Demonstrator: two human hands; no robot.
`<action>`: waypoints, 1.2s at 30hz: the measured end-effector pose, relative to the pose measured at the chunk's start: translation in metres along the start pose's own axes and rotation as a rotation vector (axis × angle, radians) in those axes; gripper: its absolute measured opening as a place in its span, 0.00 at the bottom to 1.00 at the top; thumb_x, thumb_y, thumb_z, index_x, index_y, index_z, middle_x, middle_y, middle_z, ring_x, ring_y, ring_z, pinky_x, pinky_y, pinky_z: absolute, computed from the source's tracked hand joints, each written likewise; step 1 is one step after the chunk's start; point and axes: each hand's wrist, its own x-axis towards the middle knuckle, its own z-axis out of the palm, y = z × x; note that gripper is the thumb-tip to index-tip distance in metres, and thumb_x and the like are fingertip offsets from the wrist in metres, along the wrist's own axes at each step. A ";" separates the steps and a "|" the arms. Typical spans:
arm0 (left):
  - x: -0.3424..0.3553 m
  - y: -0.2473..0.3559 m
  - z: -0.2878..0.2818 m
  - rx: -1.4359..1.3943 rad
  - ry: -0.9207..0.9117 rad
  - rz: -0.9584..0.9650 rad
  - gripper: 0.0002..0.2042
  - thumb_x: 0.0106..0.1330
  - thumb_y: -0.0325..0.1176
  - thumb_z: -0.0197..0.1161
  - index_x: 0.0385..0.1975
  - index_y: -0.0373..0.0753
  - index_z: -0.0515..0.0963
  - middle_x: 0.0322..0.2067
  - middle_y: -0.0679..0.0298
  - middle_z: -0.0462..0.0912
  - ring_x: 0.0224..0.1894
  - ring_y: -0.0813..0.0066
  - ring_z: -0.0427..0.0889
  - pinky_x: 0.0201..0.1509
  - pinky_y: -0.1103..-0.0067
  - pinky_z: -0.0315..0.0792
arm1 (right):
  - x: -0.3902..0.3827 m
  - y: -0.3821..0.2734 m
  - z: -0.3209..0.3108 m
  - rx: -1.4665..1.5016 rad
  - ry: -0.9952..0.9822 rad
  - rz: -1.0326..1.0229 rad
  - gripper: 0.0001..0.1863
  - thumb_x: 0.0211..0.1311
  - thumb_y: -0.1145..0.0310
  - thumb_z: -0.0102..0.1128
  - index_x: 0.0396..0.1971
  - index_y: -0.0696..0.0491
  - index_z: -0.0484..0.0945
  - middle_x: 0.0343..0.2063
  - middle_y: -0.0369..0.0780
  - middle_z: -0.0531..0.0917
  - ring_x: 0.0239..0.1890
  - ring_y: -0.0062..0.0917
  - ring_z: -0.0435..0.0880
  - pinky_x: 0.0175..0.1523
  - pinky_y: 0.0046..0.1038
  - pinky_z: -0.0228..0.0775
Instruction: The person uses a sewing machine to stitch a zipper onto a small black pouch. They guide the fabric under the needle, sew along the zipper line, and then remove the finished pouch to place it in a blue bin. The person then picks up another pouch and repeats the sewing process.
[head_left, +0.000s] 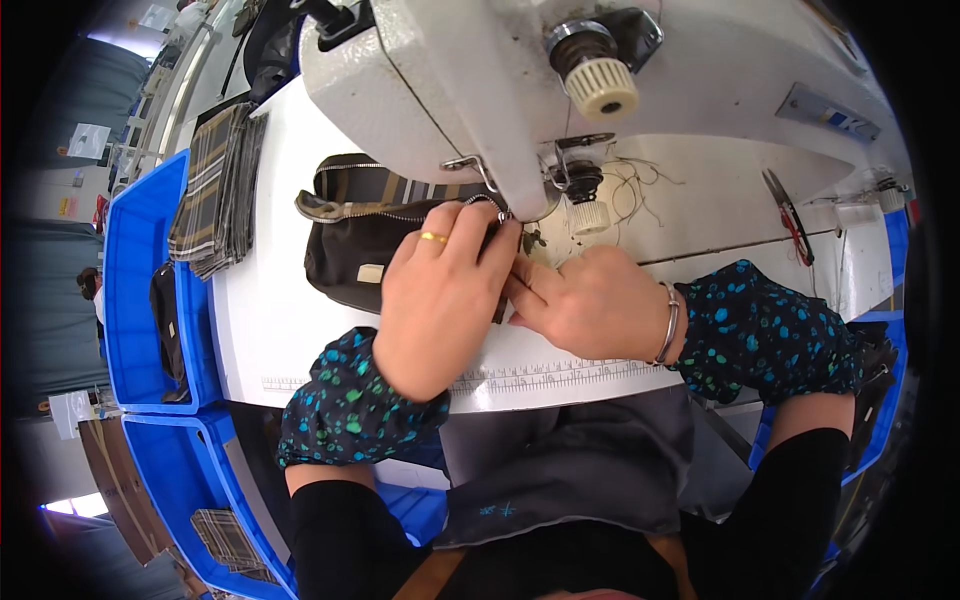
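A dark zip pouch (335,262) with a plaid lining and a small pale label lies on the white sewing table (250,330). Its metal zipper gapes along the top, and its right end sits under the sewing machine (440,90), close to the presser-foot area. My left hand (440,290), with a gold ring, bends its fingers over the pouch's right end near the zipper and grips it. Thumb and fingers of my right hand (590,305) pinch the pouch's right edge, touching my left fingers. Both hands partly hide that edge; the needle point is out of sight.
Red-handled scissors (790,220) and loose threads (640,190) lie right of the needle area. A stack of plaid fabric pieces (215,190) rests at the left edge. Blue bins (115,290) stand left and right of the table. A printed ruler (560,378) runs along the front edge.
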 end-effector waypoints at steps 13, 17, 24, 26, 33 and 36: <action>-0.006 -0.007 -0.001 -0.263 -0.116 -0.173 0.23 0.49 0.22 0.71 0.49 0.46 0.86 0.38 0.66 0.81 0.40 0.62 0.85 0.40 0.71 0.81 | 0.000 -0.006 0.006 -0.230 -0.006 -0.141 0.17 0.49 0.67 0.62 0.38 0.58 0.86 0.40 0.48 0.89 0.23 0.21 0.80 0.25 0.24 0.68; -0.005 -0.008 0.000 -0.326 -0.117 -0.154 0.22 0.51 0.23 0.71 0.49 0.45 0.87 0.38 0.64 0.81 0.38 0.60 0.86 0.39 0.70 0.81 | -0.001 -0.004 0.007 -0.148 0.162 -0.102 0.15 0.51 0.64 0.65 0.33 0.61 0.84 0.25 0.42 0.82 0.17 0.21 0.78 0.20 0.24 0.67; -0.007 -0.017 0.006 -0.390 -0.136 -0.158 0.20 0.52 0.26 0.71 0.49 0.44 0.86 0.37 0.63 0.80 0.35 0.57 0.86 0.36 0.67 0.81 | -0.007 -0.015 -0.010 -0.367 -0.129 0.219 0.28 0.61 0.51 0.68 0.51 0.59 0.84 0.49 0.49 0.88 0.22 0.21 0.80 0.26 0.25 0.69; -0.008 -0.017 0.006 -0.395 -0.118 -0.165 0.18 0.55 0.27 0.71 0.48 0.43 0.86 0.35 0.62 0.80 0.34 0.57 0.86 0.36 0.67 0.81 | -0.006 -0.015 -0.011 -0.335 -0.010 0.081 0.25 0.59 0.55 0.68 0.49 0.59 0.85 0.47 0.49 0.88 0.22 0.21 0.79 0.26 0.25 0.69; -0.004 -0.011 0.009 -0.402 -0.046 -0.168 0.12 0.61 0.31 0.74 0.45 0.43 0.89 0.29 0.63 0.79 0.28 0.60 0.83 0.32 0.70 0.77 | 0.000 -0.010 0.004 -0.225 0.085 -0.171 0.14 0.52 0.67 0.63 0.32 0.64 0.85 0.32 0.53 0.87 0.18 0.23 0.80 0.22 0.24 0.69; -0.004 -0.006 0.011 -0.405 -0.016 -0.146 0.12 0.60 0.30 0.74 0.45 0.43 0.89 0.29 0.64 0.78 0.27 0.62 0.82 0.31 0.71 0.76 | -0.001 -0.012 0.001 -0.227 0.068 -0.196 0.14 0.51 0.68 0.62 0.29 0.65 0.85 0.32 0.57 0.87 0.19 0.24 0.82 0.22 0.24 0.71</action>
